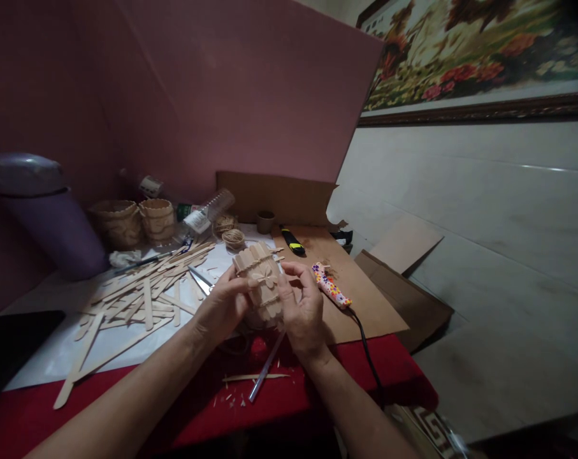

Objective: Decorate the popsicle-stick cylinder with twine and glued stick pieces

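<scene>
Between my two hands is a small cup made of wooden craft sticks [268,290], tilted, with twine around it and a bow-like ornament on its front. My left hand [230,296] grips its left side, thumb across the front. On the opposite side my right hand [304,307] holds it with the thumb near the ornament. Scissors [200,280] lie just behind my left hand, partly hidden. To the right of my right hand rests a flower-patterned glue gun [331,287] on cardboard. A clear glue stick [266,370] lies below the cup, beside a thin wood strip [255,377].
Loose craft sticks [145,296] are heaped on white paper at left. Behind them stand two decorated pots [157,220], a plastic bottle [209,213] and twine balls [234,240]. A utility knife [292,241] lies on the cardboard [369,319]. The glue gun's cord [369,354] hangs over the red cloth.
</scene>
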A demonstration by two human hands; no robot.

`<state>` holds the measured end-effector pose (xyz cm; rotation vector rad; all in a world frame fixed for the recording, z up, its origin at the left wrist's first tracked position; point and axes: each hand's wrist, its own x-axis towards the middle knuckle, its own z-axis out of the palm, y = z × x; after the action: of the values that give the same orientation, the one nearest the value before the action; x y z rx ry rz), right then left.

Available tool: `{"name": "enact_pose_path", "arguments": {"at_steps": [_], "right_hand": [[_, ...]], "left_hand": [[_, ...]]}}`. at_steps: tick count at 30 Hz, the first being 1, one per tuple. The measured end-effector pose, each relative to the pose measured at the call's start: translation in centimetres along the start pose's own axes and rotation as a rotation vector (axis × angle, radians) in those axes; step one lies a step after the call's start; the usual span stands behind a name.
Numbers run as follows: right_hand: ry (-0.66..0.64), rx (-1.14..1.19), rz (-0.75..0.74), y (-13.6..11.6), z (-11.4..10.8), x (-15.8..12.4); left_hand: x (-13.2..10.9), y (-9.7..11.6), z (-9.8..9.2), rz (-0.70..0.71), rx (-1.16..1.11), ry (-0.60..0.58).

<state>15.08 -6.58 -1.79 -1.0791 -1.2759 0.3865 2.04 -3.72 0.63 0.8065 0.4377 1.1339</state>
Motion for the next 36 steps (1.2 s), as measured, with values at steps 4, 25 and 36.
{"name": "enact_pose_path", "arguments": {"at_steps": [4, 25, 36], "right_hand": [[-0.005, -0.057, -0.113, -0.15, -0.04, -0.14], [-0.115, 0.12, 0.165, -0.7, 0.28, 0.19], [-0.101, 0.174, 0.177, -0.37, 0.41, 0.28]], "left_hand": [[0.01, -0.13, -0.1, 0.007, 0.013, -0.003], [0.34, -0.63, 0.04, 0.104, 0.114, 0.067], [0.36, -0.84, -0.29, 0.103, 0.115, 0.03]]}}
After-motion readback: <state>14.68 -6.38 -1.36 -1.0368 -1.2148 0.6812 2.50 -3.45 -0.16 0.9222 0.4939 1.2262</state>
